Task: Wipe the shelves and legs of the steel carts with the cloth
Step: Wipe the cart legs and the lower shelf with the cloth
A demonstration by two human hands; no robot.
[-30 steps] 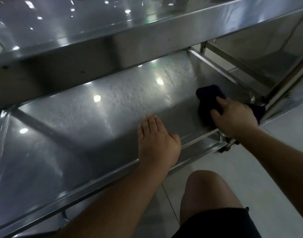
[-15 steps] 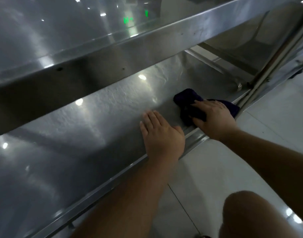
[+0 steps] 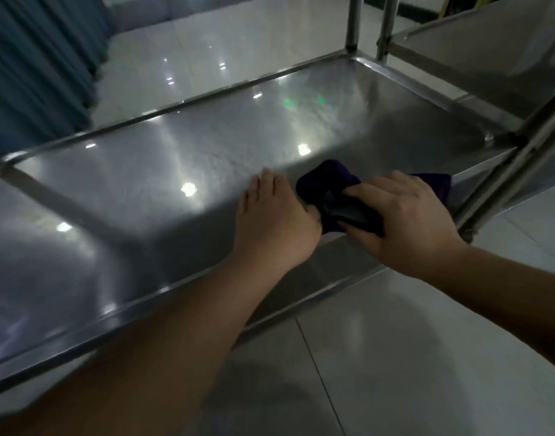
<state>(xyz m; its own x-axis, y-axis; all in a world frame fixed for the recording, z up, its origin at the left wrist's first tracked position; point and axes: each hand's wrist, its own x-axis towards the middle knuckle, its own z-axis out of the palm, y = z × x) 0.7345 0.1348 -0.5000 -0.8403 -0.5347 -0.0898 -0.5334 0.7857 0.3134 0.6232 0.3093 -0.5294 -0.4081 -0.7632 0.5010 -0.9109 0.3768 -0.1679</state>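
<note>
Our left hand (image 3: pixel 274 221) lies flat, palm down, fingers (image 3: pixel 263 187) straight and close together, forearm stretched forward from the lower left. Our right hand (image 3: pixel 405 221) sits just beside it, fingers curled in a grip, thumb tucked under, forearm entering from the right.

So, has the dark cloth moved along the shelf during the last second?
Yes. The cloth has slid away from the cart leg at the shelf's right corner, toward the left hand, and now touches it.
</note>
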